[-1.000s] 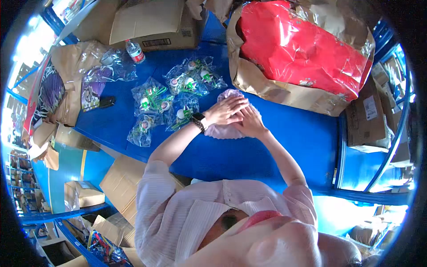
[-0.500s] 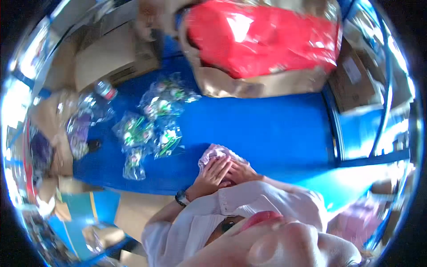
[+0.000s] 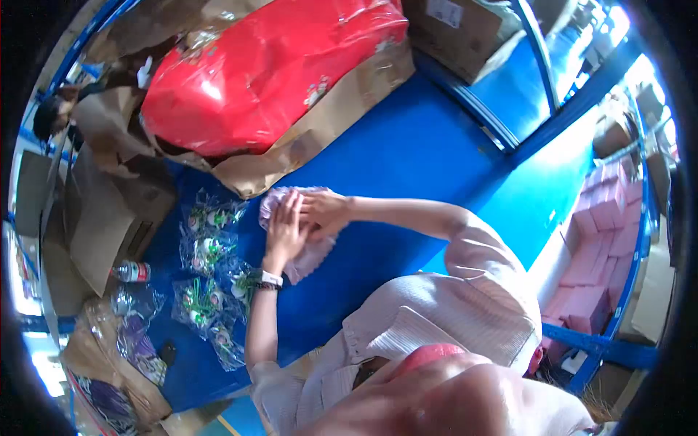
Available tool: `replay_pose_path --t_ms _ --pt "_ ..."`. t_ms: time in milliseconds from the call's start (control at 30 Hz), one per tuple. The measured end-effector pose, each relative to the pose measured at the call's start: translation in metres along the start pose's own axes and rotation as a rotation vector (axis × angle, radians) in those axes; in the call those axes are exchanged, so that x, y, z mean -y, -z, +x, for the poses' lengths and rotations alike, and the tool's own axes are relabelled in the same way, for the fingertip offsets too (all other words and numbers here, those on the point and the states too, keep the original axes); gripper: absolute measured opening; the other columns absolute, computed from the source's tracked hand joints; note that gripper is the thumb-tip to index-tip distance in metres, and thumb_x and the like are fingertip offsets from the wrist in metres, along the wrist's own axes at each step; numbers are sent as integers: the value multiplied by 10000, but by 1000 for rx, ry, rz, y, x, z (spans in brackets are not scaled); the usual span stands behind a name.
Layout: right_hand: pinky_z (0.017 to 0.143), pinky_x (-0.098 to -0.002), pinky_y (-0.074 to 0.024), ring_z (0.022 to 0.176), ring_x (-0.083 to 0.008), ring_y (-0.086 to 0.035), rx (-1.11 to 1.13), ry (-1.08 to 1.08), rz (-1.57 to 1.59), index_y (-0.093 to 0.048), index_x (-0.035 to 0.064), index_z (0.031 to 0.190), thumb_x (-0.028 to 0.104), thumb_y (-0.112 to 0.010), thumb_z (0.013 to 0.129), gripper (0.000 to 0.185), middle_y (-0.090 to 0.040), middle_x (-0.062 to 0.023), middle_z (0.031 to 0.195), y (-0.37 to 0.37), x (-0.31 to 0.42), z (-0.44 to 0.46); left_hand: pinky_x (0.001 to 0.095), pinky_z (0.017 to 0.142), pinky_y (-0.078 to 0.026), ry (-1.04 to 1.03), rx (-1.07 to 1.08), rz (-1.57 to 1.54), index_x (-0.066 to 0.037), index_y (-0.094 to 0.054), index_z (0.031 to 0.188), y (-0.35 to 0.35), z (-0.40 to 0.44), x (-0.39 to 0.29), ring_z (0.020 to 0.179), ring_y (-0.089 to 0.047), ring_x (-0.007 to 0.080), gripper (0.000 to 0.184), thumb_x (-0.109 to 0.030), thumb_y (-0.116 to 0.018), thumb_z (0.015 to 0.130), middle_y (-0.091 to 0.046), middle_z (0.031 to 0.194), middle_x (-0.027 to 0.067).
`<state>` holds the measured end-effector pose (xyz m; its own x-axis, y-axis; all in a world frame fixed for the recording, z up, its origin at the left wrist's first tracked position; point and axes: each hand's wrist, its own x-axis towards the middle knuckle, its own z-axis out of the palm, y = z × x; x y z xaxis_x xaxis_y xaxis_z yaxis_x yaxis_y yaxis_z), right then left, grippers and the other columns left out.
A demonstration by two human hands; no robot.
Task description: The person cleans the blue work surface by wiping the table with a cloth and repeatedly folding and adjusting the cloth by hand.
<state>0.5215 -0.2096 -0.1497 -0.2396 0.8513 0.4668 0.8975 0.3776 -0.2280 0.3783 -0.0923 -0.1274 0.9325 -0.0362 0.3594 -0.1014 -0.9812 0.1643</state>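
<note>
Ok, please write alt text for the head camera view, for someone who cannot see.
Left hand and right hand rest together on a pink cloth on a blue table, near clear plastic packets, a bottle and a red package in brown paper.

1 bottle [image 3: 134, 272] beside cardboard box [image 3: 109, 218]

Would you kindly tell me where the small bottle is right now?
In the head view, the small bottle is on the blue table at the person's left, beside the cardboard box.
</note>
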Motion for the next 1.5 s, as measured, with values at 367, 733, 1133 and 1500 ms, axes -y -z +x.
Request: replay_pose_path --t_ms 367,733,1133,1500 --pt "1022 -477 -333 1090 -338 -483 57 -19 -7 -529 76 1108 395 -593 759 477 -552 -146 1161 -7 -36 16 435 1106 -273 -4 8 53 -54 -287 1420 -4 13 14 1318 -366 326 653 -205 -589 860 -360 1441 142" --pt "1127 -516 -215 1238 -335 -407 50 -93 -21 -478 102 1218 412 -589 790 540 -478 -151 1280 -1 123 -88 496 1121 -222 -37 125 -45 -24 -309 1401 18 -65 -127 1359 -307 344 641 -251 -564 858 -329 1453 184" --pt "1142 -505 -195 1296 -328 -366 229 -147 135 -465 101 1258 429 -625 791 593 -439 -139 1353 32 119 -73 509 1116 -211 99 97 -148 -9 -316 1396 20 -60 -127 1347 -311 366 696 -257 -615 819 -329 1452 191" --pt "1112 -468 -237 1311 -340 -348 294 -23 -52 -486 59 1281 354 -658 704 671 -464 -148 1358 25 -22 26 449 1077 -285 148 -218 -20 -7 -353 1374 -11 6 5 1269 -411 326 638 -253 -580 831 -372 1418 187"
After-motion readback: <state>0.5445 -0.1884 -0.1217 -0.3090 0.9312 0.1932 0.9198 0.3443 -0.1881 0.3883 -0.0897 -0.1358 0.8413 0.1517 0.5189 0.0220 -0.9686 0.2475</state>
